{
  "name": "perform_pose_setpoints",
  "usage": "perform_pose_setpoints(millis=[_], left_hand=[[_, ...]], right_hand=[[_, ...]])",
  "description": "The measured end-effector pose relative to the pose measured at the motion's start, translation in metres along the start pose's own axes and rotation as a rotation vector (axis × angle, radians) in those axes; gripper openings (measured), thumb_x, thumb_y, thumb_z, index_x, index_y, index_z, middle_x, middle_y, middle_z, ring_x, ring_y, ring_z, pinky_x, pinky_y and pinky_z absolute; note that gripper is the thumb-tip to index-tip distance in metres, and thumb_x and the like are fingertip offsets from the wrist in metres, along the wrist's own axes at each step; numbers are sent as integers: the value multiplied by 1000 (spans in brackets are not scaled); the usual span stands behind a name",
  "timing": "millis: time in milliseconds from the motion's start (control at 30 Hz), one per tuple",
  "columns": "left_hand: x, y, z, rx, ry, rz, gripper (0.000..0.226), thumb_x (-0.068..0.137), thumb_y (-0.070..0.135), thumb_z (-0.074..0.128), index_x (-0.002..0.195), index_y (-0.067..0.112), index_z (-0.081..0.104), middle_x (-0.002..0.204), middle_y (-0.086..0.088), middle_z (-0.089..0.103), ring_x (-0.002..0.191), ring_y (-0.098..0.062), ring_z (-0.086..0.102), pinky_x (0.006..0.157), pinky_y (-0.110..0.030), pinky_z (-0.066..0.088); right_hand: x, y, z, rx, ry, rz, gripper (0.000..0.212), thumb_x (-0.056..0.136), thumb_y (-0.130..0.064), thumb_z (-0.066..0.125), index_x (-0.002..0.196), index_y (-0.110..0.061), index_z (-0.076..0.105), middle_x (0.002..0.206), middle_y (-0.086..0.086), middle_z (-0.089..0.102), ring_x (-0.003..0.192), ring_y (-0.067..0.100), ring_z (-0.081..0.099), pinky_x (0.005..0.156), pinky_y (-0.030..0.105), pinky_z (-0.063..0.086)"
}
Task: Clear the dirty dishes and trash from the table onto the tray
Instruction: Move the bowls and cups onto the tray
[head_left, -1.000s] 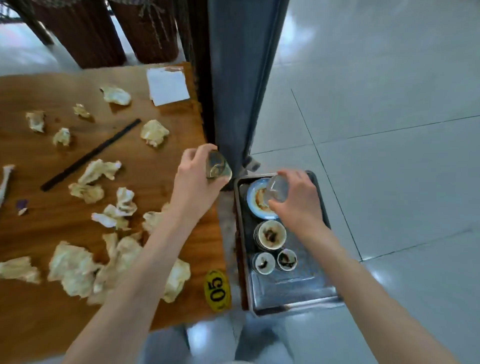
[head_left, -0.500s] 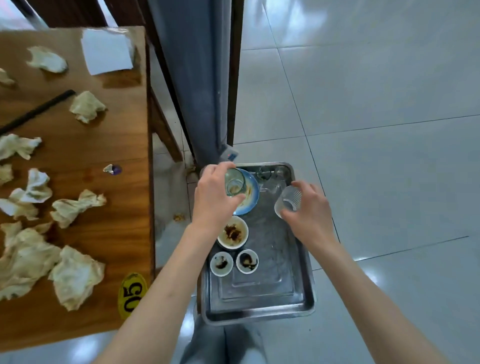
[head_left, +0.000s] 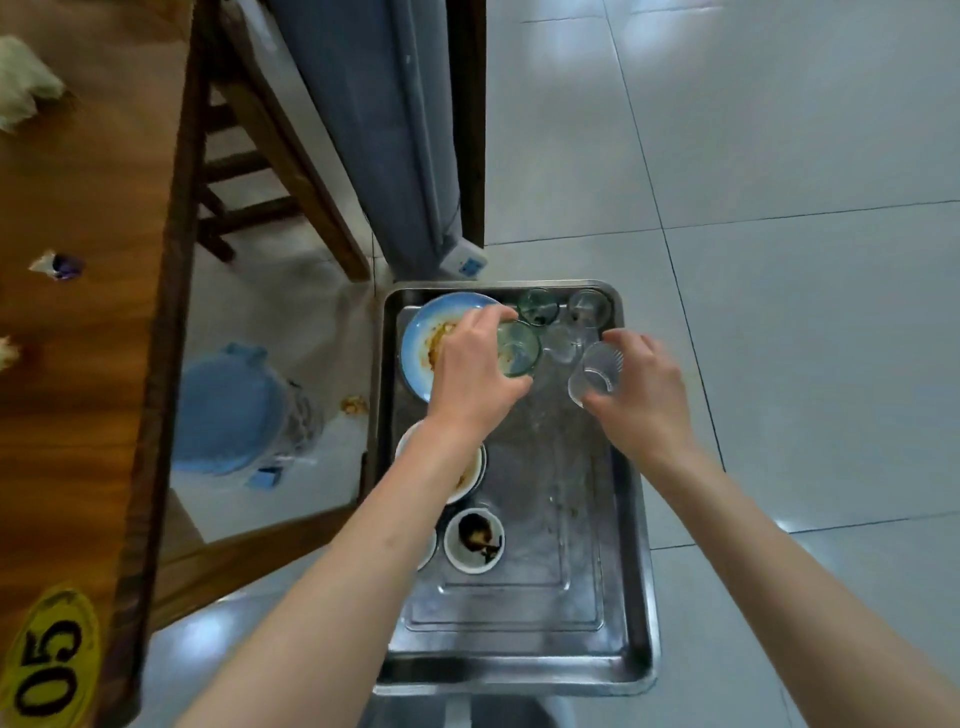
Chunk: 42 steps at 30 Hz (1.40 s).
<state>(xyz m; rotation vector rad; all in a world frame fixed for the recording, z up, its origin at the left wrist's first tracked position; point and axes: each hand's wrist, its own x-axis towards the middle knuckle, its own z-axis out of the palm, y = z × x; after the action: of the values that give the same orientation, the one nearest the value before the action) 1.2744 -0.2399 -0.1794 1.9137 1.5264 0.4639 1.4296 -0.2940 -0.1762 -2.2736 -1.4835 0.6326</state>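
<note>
From the head view, the metal tray (head_left: 631, 597) filled the lower centre, its lower half bare — dishes crowded the upper end and left side. The left hand (head_left: 470, 374) curled round a greenish glass (head_left: 517, 348) beside the blue plate (head_left: 421, 343). The right hand (head_left: 639, 395) gripped a clear ribbed glass (head_left: 597, 371) near the tray's right rim. The table edge (head_left: 156, 364) ran down the left.

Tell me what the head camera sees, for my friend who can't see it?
Two bare hands each hold a glass over a metal tray: the left hand a greenish glass, the right hand a clear ribbed glass. The tray already carries a dirty blue plate, small sauce bowls and more glasses, beside a wooden table.
</note>
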Motion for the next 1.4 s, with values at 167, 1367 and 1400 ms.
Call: perform_pose_setpoints(millis=[167,1367,1400], left_hand=[[16,-7,43,20,-21,-9,61,64,19,83,118,15,55,114,-2,59,105,-16,53,84,-14,30],[52,-35,123,140,-3,76,55,66,5,80,115,10,56,110,-7,57,101,-22,55,81,-24,43],[52,-35,124,143,-2,73,55,66,6,80,116,11,56,110,-7,57,102,-22,55,82,-24,42]], right_hand=[[27,30,27,5,0,-13,54,73,-15,74,123,-8,53,117,11,57,103,27,55,79,26,37],[72,73,72,-7,-77,-75,79,69,-4,74,137,-10,34,123,11,51,113,28,48,89,35,41],[73,73,73,-7,-76,-75,79,69,-4,74,137,-10,35,123,12,51,113,28,48,89,34,41]])
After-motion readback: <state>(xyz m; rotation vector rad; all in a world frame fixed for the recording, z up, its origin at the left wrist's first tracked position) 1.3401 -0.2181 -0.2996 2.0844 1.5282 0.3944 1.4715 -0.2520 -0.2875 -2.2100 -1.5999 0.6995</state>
